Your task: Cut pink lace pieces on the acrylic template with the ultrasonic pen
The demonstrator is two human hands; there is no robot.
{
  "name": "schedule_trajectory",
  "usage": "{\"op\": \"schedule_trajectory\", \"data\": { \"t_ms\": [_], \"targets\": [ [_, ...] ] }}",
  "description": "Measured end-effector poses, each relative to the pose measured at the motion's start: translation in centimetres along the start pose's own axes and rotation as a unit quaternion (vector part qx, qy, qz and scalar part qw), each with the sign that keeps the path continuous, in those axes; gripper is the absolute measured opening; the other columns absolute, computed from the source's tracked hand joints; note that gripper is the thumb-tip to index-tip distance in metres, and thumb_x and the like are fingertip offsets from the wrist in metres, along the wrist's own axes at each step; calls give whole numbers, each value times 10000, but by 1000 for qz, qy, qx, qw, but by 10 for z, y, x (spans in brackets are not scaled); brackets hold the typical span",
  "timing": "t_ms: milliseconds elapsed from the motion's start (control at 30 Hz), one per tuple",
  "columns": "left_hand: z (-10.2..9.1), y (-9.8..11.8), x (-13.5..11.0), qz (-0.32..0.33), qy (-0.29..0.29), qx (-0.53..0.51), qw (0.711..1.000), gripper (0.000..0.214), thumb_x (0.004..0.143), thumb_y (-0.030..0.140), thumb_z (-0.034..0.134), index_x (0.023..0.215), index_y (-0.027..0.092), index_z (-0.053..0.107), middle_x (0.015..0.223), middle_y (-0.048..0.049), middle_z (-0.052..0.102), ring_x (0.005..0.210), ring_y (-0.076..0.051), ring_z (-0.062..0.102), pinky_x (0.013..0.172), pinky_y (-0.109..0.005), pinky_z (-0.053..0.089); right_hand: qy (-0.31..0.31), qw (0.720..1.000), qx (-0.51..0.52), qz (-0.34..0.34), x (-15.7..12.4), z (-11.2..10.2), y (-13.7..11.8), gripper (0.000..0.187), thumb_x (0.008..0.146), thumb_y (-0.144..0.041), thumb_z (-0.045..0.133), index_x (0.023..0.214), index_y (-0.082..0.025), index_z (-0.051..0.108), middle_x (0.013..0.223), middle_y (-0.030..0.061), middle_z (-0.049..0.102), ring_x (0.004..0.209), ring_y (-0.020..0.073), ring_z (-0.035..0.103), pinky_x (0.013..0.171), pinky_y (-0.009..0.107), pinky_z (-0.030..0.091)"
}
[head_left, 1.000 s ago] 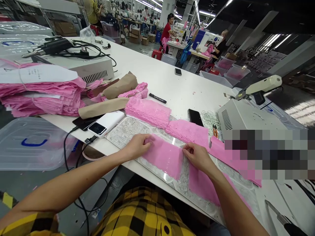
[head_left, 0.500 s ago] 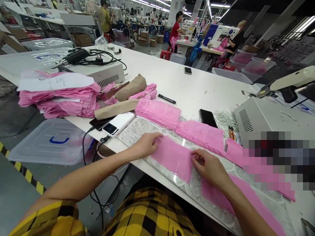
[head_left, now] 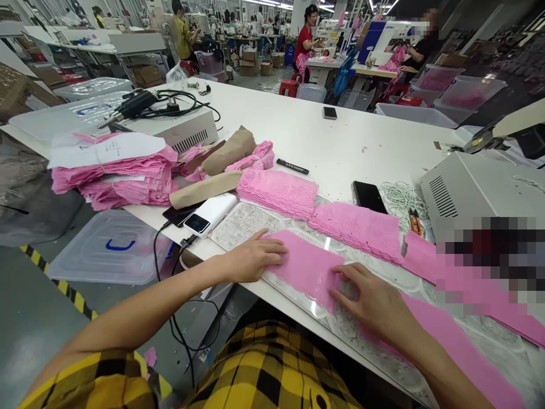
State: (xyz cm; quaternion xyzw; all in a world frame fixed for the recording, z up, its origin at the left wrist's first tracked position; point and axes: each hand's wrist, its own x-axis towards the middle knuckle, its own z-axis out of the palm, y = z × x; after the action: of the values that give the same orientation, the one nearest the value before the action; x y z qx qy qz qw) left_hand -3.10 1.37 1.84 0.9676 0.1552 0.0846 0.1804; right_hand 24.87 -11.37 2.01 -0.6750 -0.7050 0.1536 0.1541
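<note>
We seem to be aligning pink fabric panel (head_left: 309, 261): left hand (head_left: 253, 257) spread over one edge, right hand (head_left: 371, 298) opposite, thumb and fingers parted. Next move calls for light, even touch.

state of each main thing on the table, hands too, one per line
Pink sheet: spread flat
Left hand: open, fingers on the sheet
Right hand: open, at the sheet's edge
Pink stacks: layered
Pink bundle: tied
Black marker: lying flat
Black phone: screen dark
Pale thread: loose tangle
</note>
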Motion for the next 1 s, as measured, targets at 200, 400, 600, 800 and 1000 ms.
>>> {"op": "schedule_trajectory", "data": {
  "t_ms": [200, 400, 600, 800, 1000],
  "targets": [
    [-19, -19, -31, -110, 76, 88, 987, 276, 818, 34, 430, 739, 189, 645, 1097, -70, 720, 1079, -188, 646, 1194, -484, 239, 14, 1000, 12, -3, -2, 9, 7, 275, 812, -424, 586, 1049, -307, 662, 1017, 33, 683, 636, 153, 627, 471, 263, 440],
    [-12, 3, -23, 3, 95, 43, 995, 322, 897, 93, 412, 1063, 159, 680, 1228, -129, 679, 1210, -230, 600, 1177, -497, 292, 10, 1000, 21, 13, -2, -2, 6, 268, 820, -405, 588, 1052, -301, 672, 940, 19, 679, 654, 151, 623, 540, 279, 482],
    [9, 40, 28, 110, 32, -40, 993, 349, 987, 172, 419, 1255, 184, 643, 1331, -117, 628, 1322, -238, 522, 1174, -445, 340, 133, 986, 65, 78, -39, -34, 27, 320, 875, -513, 532, 984, -264, 701, 792, 33, 672, 562, 136, 556, 511, 279, 475],
    [43, 73, 86, 233, -22, -43, 971, 339, 1013, 218, 432, 1293, 195, 621, 1416, -105, 558, 1387, -246, 451, 1191, -422, 296, 231, 968, 8, 97, -105, -25, 58, 232, 894, -422, 542, 937, -260, 703, 900, 31, 723, 722, 163, 674, 656, 292, 560],
    [58, 76, 111, 237, -45, -22, 970, 379, 1048, 293, 374, 1341, 165, 579, 1444, -106, 529, 1399, -252, 432, 1215, -426, 213, 336, 933, -104, 74, -145, -14, 83, 167, 910, -318, 566, 992, -254, 696, 942, 32, 724, 867, 189, 683, 809, 354, 569]
  ]
}}
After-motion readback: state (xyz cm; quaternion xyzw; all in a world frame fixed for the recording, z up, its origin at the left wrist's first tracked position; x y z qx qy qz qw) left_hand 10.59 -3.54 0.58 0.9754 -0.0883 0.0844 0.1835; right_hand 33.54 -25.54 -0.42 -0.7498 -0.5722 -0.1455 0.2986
